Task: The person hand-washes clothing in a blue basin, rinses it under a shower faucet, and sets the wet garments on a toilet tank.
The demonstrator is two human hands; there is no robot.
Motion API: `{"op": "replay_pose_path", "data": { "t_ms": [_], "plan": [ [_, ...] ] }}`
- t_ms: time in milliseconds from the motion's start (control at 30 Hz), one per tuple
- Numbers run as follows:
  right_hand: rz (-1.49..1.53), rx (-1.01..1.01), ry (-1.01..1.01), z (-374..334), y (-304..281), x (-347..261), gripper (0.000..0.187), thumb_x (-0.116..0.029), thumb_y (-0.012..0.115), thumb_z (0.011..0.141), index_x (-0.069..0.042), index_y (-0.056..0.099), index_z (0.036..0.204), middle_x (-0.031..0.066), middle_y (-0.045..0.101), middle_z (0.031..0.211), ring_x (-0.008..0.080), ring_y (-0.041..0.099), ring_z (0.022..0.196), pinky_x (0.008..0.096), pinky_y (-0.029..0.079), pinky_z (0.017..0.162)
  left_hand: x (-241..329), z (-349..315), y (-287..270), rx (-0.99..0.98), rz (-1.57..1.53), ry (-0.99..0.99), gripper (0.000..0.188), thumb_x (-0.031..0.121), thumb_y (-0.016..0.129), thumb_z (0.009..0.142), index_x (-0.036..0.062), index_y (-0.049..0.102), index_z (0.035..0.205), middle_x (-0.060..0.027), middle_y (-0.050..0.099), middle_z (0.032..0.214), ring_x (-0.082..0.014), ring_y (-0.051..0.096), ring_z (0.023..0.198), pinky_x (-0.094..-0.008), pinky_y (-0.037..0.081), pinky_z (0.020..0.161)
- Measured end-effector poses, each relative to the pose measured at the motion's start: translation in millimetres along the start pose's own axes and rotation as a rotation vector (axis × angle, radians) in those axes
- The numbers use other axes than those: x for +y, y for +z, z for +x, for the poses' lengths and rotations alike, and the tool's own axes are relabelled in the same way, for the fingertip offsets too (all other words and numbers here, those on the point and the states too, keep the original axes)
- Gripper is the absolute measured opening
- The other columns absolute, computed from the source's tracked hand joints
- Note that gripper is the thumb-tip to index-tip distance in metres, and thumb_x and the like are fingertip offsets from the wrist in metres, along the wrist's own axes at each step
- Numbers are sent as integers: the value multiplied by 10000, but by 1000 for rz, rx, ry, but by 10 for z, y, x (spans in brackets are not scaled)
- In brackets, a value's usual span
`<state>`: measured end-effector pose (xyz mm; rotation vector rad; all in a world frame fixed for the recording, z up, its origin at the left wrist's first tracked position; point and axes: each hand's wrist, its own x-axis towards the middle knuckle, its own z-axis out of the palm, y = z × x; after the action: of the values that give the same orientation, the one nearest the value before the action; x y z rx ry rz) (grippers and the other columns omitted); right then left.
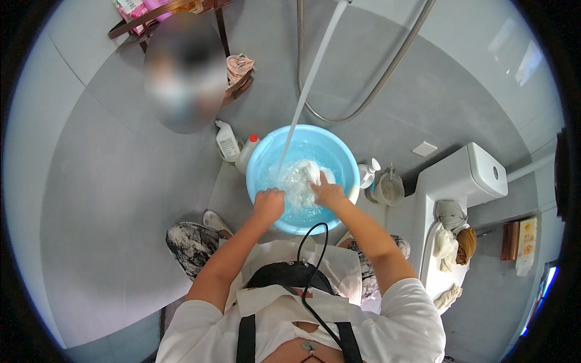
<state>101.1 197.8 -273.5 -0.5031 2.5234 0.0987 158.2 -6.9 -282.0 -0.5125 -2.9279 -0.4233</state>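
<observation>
A light blue basin [352, 158] of water stands on the floor in front of me, with a stream from above falling into it and stirring up foam. In the water lies a bunched white cloth [310, 172]. My right hand [328, 192] has its thumb and forefinger on either side of the cloth's right part, gripping it. Just inside the basin's near left rim, my left hand [270, 202] is closed with curled fingers. What it holds, if anything, is hidden.
A white bottle [227, 141] and a red-capped jug [247, 154] stand left of the basin. To its right are a pump bottle [367, 172] and a toilet [426, 242] with cloths on its lid. A shower hose [363, 109] hangs beyond; a shelf [130, 30] stands far left.
</observation>
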Motion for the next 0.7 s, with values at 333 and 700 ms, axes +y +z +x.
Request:
{"op": "replay_pose_path", "data": {
  "t_ms": [333, 700],
  "plan": [
    [-94, 187, -191, 643, 771, 63, 480, -219, 471, 804, -185, 380, 1274, 166, 394, 1279, 255, 409, 1169, 358, 346, 947, 46, 12, -43, -86, 0, -36, 62, 97, 505, 695, 60, 555, 697, -98, 551, 702, -266, 572, 673, -403, 455, 580],
    [-229, 165, -145, 151, -205, -61, 204, -143, 523, 736, -85, 611, 910, 152, 623, 839, 281, 618, 774, 399, 496, 625, -40, 60, 171, 87, -139, -40, 141, 81, 494, 690, 77, 604, 779, -88, 564, 754, -253, 575, 696, -380, 460, 573]
  ]
}}
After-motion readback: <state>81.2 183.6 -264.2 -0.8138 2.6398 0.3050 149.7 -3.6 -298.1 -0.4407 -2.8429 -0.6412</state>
